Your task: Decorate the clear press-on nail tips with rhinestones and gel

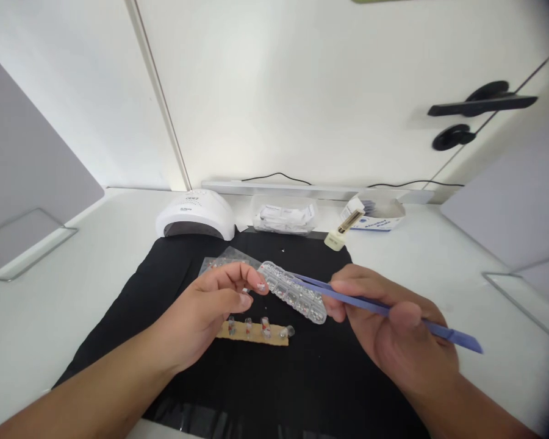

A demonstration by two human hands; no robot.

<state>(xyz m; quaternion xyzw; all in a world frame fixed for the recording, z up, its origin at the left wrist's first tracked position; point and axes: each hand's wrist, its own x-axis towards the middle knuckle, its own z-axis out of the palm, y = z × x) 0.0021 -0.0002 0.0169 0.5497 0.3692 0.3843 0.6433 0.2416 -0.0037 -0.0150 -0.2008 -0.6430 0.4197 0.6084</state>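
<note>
My left hand (205, 308) is curled above the mat, with a small shiny false nail (260, 286) at its fingertips. How the fingers grip it is hard to make out. Blue-purple tweezers (361, 302) are held in my right hand (393, 323), their tips pointing left over a clear compartment case (297, 297) of small rhinestones. Below the case, a tan strip (256, 333) bears several decorated clear false nails (248, 327); my left hand is near its left end. Partly behind that hand lie clear sheets (229, 255) with small coloured spots.
Beneath everything is a black mat (274, 390) on a white table (466, 244). At the back stand a white nail lamp (195, 213), a clear tub of packets (284, 218), a tilted pale polish bottle (335, 239) with a gold cap and an open box (379, 221) of packets.
</note>
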